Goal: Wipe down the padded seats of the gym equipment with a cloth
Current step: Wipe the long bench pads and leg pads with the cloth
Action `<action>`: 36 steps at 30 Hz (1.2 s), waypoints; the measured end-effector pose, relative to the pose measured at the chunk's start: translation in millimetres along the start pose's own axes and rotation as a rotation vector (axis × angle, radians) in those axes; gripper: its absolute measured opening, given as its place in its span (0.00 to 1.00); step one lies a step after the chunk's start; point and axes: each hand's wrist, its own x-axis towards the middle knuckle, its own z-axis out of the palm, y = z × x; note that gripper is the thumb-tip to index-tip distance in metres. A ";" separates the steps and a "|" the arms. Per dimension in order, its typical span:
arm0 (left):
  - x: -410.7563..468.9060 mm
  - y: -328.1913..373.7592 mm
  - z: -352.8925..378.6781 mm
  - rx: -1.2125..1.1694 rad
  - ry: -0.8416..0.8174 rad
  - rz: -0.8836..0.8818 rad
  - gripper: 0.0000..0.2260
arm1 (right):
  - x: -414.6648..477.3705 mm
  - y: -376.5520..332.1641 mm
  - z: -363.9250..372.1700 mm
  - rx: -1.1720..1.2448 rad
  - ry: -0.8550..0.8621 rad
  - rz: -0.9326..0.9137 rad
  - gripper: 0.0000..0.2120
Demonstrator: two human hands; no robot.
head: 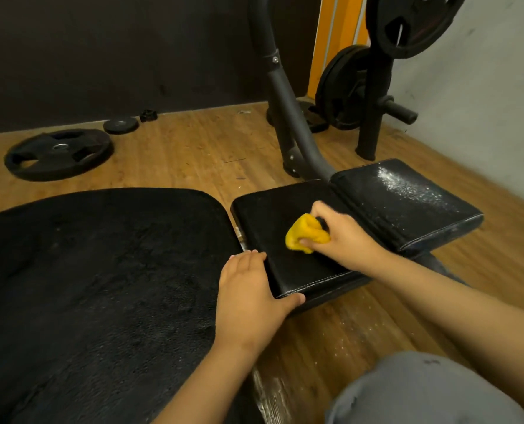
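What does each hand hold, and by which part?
The right hand grips the yellow cloth by its right side. The left hand holds nothing; it rests on the near corner of the seat pad.

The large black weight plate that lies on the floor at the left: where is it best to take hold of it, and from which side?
Grip through one of the cut-out openings of the large weight plate, coming from above. It lies flat on the wooden floor, so the rim probably leaves no gap to get under it, while the openings face upward.

A gym: weight plates [58, 154], plate rack [370, 96], padded bench [285, 215].
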 end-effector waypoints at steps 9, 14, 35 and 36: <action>0.4 -0.2 0.3 -0.001 -0.009 -0.028 0.41 | -5.5 3.7 -9.0 -0.143 0.197 0.147 0.15; -0.7 0.4 0.0 -0.016 0.004 -0.025 0.40 | -46.4 -24.2 22.9 0.001 0.040 -0.013 0.16; -4.4 3.0 -2.4 -0.006 -0.005 -0.040 0.39 | -43.4 57.7 -53.8 -0.157 0.167 0.210 0.16; -4.1 3.2 -2.0 -0.001 -0.002 -0.039 0.39 | -36.5 57.8 -52.5 -0.153 0.163 0.204 0.16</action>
